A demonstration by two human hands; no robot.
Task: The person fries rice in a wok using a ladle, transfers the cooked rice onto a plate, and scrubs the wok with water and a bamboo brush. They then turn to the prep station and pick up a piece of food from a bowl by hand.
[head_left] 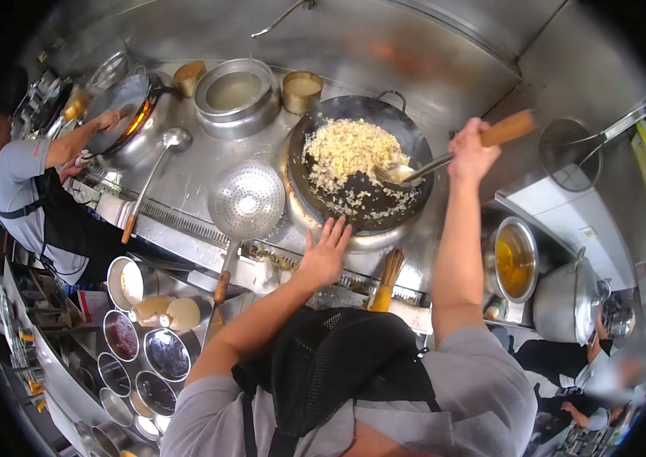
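My right hand (473, 152) is closed around the handle of a ladle (433, 166), whose wooden end sticks out past my fist. The ladle's bowl rests among fried rice (353, 148) in a large black wok (315, 190). The rice is heaped toward the back of the wok, with loose grains scattered nearer me. My left hand (327, 255) is open, fingers spread, at the wok's front rim; whether the fingertips touch it I cannot tell. Left of that hand lies a perforated strainer (247, 199) with a wooden handle. A bamboo brush (388, 280) stands to its right.
A steel pot (236, 97) stands behind, beside a brass-coloured container (302, 92). At left a co-worker (26, 175) handles another wok (119, 114) near flames. Another ladle (157, 171) lies between us. Several sauce containers (121, 335) stand lower left; a steel bowl (512, 259) is right.
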